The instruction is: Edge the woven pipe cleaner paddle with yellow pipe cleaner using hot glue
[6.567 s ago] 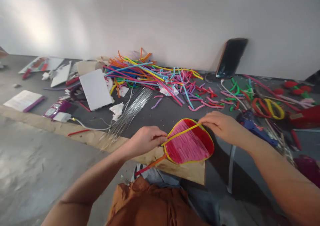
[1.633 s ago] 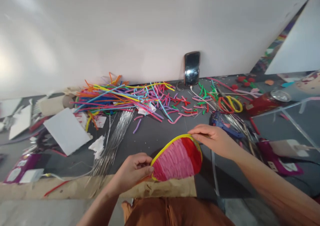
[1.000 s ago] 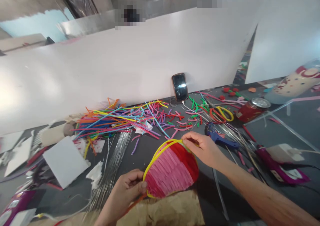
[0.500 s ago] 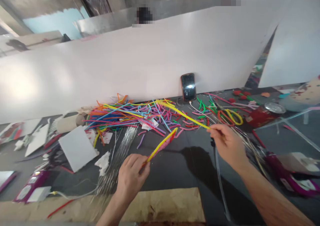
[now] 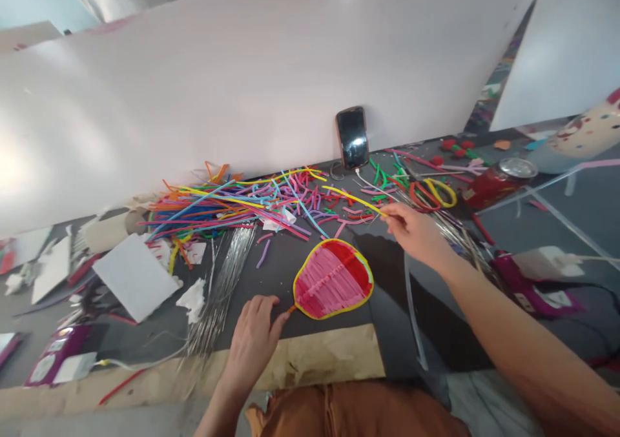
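Observation:
A yellow-edged, rounded piece [image 5: 332,279], filled with pink and red pipe cleaners, lies face up on the dark table. A bit of pale blue shows on its right edge, and a short orange stem [image 5: 291,308] sticks out at its left. My left hand [image 5: 254,334] rests beside that stem, thumb and fingers apart, the thumb tip next to the stem. Above and right of the piece, my right hand [image 5: 414,232] pinches one end of a yellow pipe cleaner [image 5: 356,198]. Its far end reaches left toward the heap of coloured pipe cleaners [image 5: 217,208].
A phone [image 5: 352,137] leans on the white board [image 5: 217,101] behind. Yellow-handled scissors [image 5: 443,193] and a red can [image 5: 498,180] are at right. Bare wires [image 5: 227,275], a white square block [image 5: 135,277] and purple power strips [image 5: 58,354] lie around; brown paper [image 5: 329,356] lines the front.
The yellow-edged piece has gone from being held edge-on to lying flat, and my left fingers have loosened. My right hand still holds the yellow pipe cleaner. The view has tilted down.

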`<action>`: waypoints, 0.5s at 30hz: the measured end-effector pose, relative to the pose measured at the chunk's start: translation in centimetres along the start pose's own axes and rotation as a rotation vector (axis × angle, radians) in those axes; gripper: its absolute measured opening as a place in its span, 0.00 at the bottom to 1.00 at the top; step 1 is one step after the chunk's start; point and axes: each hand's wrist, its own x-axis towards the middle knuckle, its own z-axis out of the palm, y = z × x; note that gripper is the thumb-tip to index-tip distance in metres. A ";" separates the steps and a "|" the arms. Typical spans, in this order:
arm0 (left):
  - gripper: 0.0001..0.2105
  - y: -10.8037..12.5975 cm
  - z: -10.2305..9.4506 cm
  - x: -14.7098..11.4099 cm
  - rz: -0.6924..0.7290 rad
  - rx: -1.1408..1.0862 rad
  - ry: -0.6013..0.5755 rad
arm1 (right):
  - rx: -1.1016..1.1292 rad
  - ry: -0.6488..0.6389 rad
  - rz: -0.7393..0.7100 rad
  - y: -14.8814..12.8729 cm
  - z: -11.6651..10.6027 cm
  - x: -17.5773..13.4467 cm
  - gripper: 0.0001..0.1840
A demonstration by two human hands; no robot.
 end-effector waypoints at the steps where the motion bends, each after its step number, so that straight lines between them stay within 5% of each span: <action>1: 0.07 0.1 -0.1 0.0 -0.001 -0.004 -0.032 | -0.015 0.005 -0.014 -0.1 0.3 0.6 0.11; 7: 0.10 1.5 -0.1 0.1 -0.045 -0.016 -0.201 | -0.080 0.120 -0.138 -1.2 1.2 2.1 0.16; 11: 0.11 1.2 -0.1 -0.2 -0.144 -0.139 -0.195 | 0.328 0.049 0.057 -1.4 1.4 0.0 0.14; 15: 0.10 0.9 -0.3 -0.1 -0.201 -0.245 -0.061 | 0.585 -0.108 0.196 -1.9 2.4 -1.7 0.20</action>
